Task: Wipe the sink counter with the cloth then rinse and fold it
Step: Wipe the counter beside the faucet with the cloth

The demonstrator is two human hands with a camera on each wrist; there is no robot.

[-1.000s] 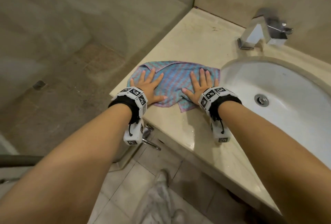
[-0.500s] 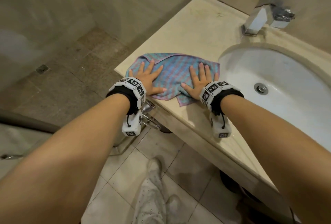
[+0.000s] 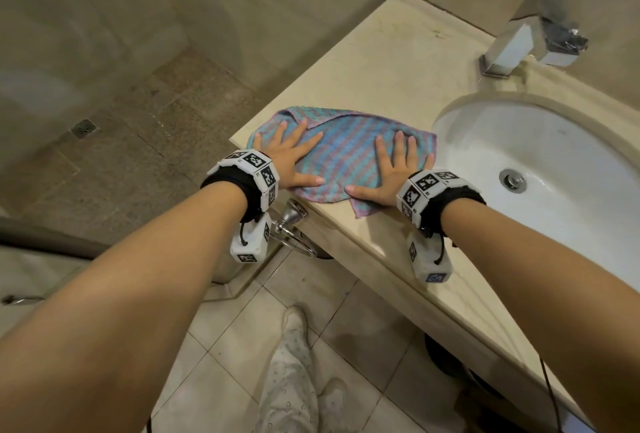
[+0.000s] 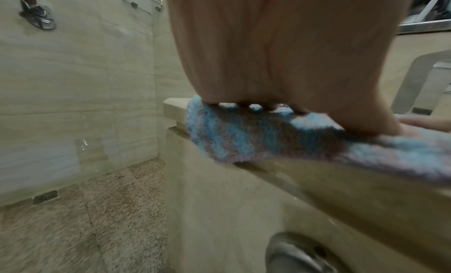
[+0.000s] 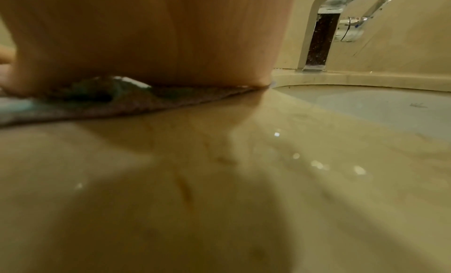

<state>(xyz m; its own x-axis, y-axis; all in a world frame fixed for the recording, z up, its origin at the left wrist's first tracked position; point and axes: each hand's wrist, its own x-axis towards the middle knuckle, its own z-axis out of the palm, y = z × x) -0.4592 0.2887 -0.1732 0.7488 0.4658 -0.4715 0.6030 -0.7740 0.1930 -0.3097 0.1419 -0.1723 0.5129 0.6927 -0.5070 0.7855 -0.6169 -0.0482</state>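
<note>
A blue and pink striped cloth (image 3: 341, 152) lies spread on the beige sink counter (image 3: 391, 61), at its left front corner. My left hand (image 3: 289, 155) presses flat on the cloth's left part with fingers spread. My right hand (image 3: 391, 172) presses flat on its right part, close to the basin rim. In the left wrist view the cloth (image 4: 244, 138) bulges over the counter's front edge under my palm (image 4: 268, 55). In the right wrist view the cloth (image 5: 136, 103) lies flat beneath my palm (image 5: 151, 36), and the counter (image 5: 219, 180) looks wet and shiny.
A white oval basin (image 3: 554, 169) with a metal drain (image 3: 512, 180) sits right of the cloth. A chrome faucet (image 3: 526, 37) stands behind it. A metal towel ring (image 3: 294, 224) hangs below the counter's left front. A glass shower screen (image 3: 138, 51) is left.
Both hands and the cloth have slid toward the counter's front left edge; the cloth now reaches the front edge. The hands stay flat on it.
</note>
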